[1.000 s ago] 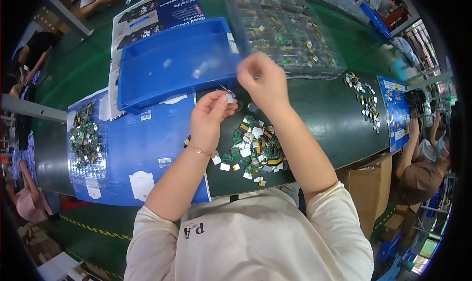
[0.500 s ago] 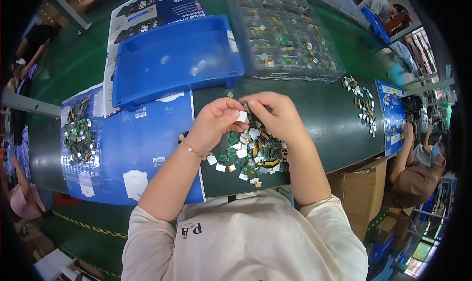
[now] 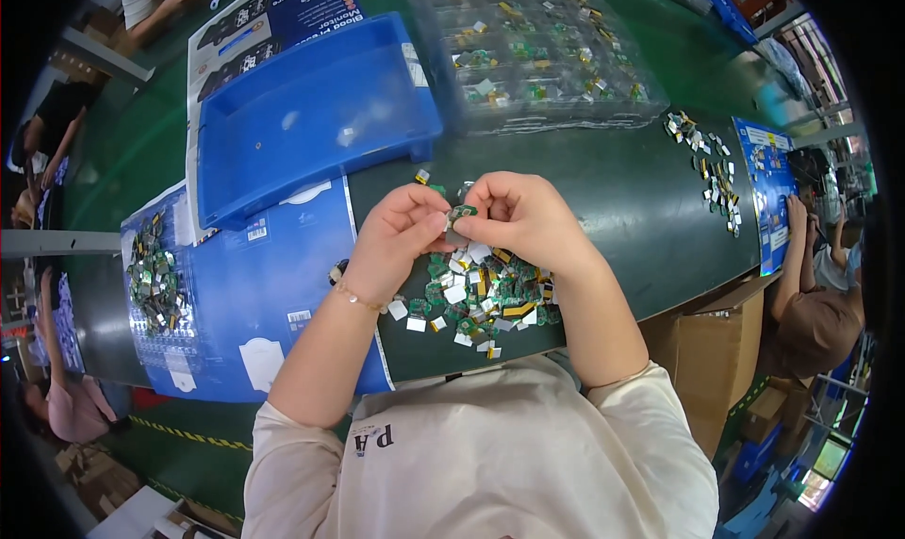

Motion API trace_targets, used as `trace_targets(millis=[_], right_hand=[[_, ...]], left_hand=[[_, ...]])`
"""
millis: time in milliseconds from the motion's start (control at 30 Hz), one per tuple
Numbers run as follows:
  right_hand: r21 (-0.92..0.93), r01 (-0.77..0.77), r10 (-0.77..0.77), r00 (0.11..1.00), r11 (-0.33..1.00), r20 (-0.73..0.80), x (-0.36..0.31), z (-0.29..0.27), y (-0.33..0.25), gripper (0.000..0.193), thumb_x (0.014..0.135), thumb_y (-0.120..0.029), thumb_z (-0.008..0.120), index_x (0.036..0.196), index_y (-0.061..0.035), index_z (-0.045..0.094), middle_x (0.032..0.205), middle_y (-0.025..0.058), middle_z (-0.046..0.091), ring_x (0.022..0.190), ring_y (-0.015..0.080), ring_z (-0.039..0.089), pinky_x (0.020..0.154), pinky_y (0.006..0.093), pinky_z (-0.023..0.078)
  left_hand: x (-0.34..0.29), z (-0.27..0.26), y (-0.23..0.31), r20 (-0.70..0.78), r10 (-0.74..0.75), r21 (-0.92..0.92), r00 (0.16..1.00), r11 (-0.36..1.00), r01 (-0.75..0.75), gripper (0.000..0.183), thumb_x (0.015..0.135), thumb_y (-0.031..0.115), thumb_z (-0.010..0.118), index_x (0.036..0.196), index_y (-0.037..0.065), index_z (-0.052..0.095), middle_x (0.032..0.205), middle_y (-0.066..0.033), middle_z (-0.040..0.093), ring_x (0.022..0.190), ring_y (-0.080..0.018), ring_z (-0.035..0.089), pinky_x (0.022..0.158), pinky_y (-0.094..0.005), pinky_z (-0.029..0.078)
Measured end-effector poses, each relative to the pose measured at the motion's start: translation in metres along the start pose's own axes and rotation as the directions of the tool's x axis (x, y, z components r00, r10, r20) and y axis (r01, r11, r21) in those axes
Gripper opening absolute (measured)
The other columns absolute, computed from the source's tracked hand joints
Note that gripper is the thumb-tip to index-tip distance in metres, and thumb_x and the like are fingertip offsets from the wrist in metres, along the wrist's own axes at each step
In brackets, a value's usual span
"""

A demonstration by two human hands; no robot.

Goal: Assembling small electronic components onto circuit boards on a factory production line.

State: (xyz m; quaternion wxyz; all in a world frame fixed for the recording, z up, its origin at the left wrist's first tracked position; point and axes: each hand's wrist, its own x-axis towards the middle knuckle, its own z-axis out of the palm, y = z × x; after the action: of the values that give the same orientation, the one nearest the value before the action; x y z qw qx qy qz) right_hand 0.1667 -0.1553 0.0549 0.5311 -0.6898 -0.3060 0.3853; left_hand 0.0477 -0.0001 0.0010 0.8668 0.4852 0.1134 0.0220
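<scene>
Workbench (image 3: 622,209): dark green, seen from my remote post.
Left hand (image 3: 401,232) and right hand (image 3: 528,220): both pinching one small circuit board (image 3: 463,213).
Slip risk: I judge uneven pinching could drop it among look-alikes.
Board's place: between both hands, over the loose pile's (image 3: 495,294) far edge.
Blue bin (image 3: 320,174): beyond, leftward.

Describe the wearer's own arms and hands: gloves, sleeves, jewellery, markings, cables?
The left hand and right hand are both ungloved. A thin, gold-toned bracelet with small pale beads or charms circles the left wrist; the right wrist has none. The left sleeve and right sleeve are cream, loose and short, leaving both forearms uncovered. No markings or cables visible on either arm.
</scene>
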Motion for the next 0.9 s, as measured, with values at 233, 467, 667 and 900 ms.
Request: trace_targets(millis=[233, 467, 667, 900], right_hand=[[0.004, 0.102, -0.102, 0.994, 0.995, -0.038, 0.004, 0.008, 0.009, 0.012, 0.083, -0.010, 0.068, 0.079, -0.0031, 0.059, 0.067, -0.0052, 0.051, 0.058, -0.0002, 0.042, 0.050, 0.0186, 0.033], [-0.043, 0.128, -0.133, 0.978, 0.991, -0.160, 0.001, 0.014, 0.002, 0.014, 0.081, -0.010, 0.070, 0.079, -0.0022, 0.058, 0.068, -0.0049, 0.048, 0.058, 0.0011, 0.039, 0.049, 0.0195, 0.032], [-0.180, 0.239, -0.278, 0.931, 0.954, -0.235, 0.003, 0.017, 0.005, 0.017, 0.078, -0.010, 0.072, 0.076, -0.0033, 0.057, 0.069, -0.0030, 0.046, 0.056, 0.0035, 0.038, 0.049, 0.0208, 0.031], [-0.299, 0.296, -0.376, 0.889, 0.907, -0.263, 0.006, 0.019, 0.009, 0.019, 0.075, -0.010, 0.074, 0.074, -0.0035, 0.056, 0.068, -0.0006, 0.046, 0.054, 0.0069, 0.038, 0.048, 0.0233, 0.031]], left_hand=[[0.000, -0.005, 0.001, 0.012, -0.013, -0.062, 1.000, 0.998, 0.013, 0.017, 0.095, 0.013, 0.050, 0.108, 0.005, 0.056, 0.095, -0.0096, 0.065, 0.081, -0.0208, 0.066, 0.073, -0.0311, 0.056], [0.000, -0.009, -0.001, 0.086, -0.034, -0.288, 0.996, 0.956, 0.058, 0.022, 0.097, 0.016, 0.047, 0.112, 0.004, 0.057, 0.091, -0.0123, 0.067, 0.082, -0.0213, 0.068, 0.071, -0.0282, 0.056], [0.002, -0.010, -0.003, 0.090, -0.022, -0.313, 0.996, 0.949, 0.049, 0.022, 0.098, 0.017, 0.046, 0.113, 0.004, 0.056, 0.092, -0.0109, 0.066, 0.082, -0.0198, 0.067, 0.071, -0.0273, 0.056], [0.002, -0.008, -0.002, 0.071, -0.026, -0.310, 0.997, 0.950, 0.047, 0.023, 0.098, 0.017, 0.046, 0.113, 0.004, 0.056, 0.092, -0.0105, 0.066, 0.082, -0.0192, 0.067, 0.072, -0.0272, 0.056]])
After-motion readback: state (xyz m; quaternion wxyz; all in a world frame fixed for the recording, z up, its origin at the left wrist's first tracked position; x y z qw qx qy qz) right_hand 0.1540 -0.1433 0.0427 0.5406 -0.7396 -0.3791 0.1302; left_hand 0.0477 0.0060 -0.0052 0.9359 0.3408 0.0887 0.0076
